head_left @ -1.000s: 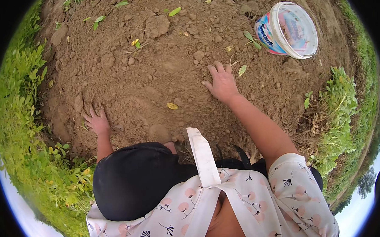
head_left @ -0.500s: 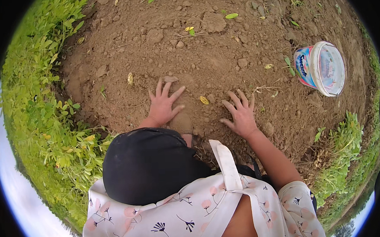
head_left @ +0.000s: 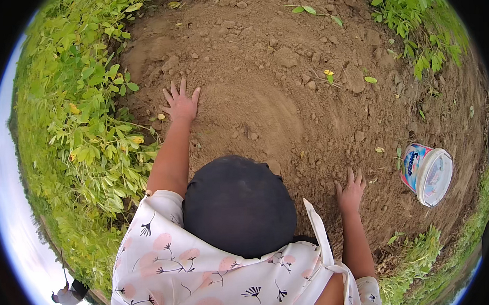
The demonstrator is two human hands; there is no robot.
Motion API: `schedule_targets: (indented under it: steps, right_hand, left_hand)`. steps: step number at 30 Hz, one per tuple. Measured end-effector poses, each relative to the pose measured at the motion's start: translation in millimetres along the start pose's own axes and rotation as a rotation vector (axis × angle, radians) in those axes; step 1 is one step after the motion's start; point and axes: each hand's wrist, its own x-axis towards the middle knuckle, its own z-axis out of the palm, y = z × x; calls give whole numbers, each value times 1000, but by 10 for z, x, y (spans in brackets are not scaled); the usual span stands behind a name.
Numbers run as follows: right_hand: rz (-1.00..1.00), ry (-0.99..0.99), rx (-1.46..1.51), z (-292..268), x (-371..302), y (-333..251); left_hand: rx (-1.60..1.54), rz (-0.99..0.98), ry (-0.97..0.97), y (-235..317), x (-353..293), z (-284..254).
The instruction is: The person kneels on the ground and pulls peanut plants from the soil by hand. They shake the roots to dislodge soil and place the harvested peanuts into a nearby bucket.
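Note:
My left hand (head_left: pixel 181 105) rests on the loose brown soil (head_left: pixel 253 97), fingers spread, close to the leafy plants on the left. Nothing is in it. To the right of my knee, my right hand (head_left: pixel 351 192) touches the soil with fingers stretched out and slightly apart; it holds nothing that I can see. Between my arms, my knee (head_left: pixel 238 207) in black cloth hides part of the ground. Faint curved smoothing marks run across the soil between the hands.
A white-rimmed plastic bucket (head_left: pixel 414 167) with a blue and pink label lies tilted on the right. Green plants (head_left: pixel 90 126) line the left side, with more plants (head_left: pixel 430 24) at far right. Clods and fallen leaves (head_left: pixel 370 79) dot the soil. A distant person (head_left: pixel 68 296) shows lower left.
My hands have moved apart: the left outward and forward toward the plants, the right outward to the right. The view has shifted, so the bucket appears lower and the far-right plants show.

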Motion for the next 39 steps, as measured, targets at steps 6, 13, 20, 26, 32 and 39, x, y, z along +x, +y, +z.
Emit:
schedule_targets:
  steps: [6,13,20,26,32,39]
  right_hand:
    - [34,-86,53,-157,117,-237]
    - [-45,-193,-135,-230,626,-581]
    - [-14,-293,-256,-133,810,-508]
    - [-16,-305,-254,-61,860,-444]
    - [-16,-251,-234,-35,805,-430]
    - [-13,-191,-74,-80,839,-475]
  left_hand:
    - [-102,-134,20,161,181,42]
    - [-176,158,13,1290,797,-193]
    - [-204,323,-64,2578,1038,-768]
    - [-151,1127,-87,3485,-30,-426]
    - [18,1582,-111,3297,-1089,-394]
    - [-383,714,-116,2988,514,-476]
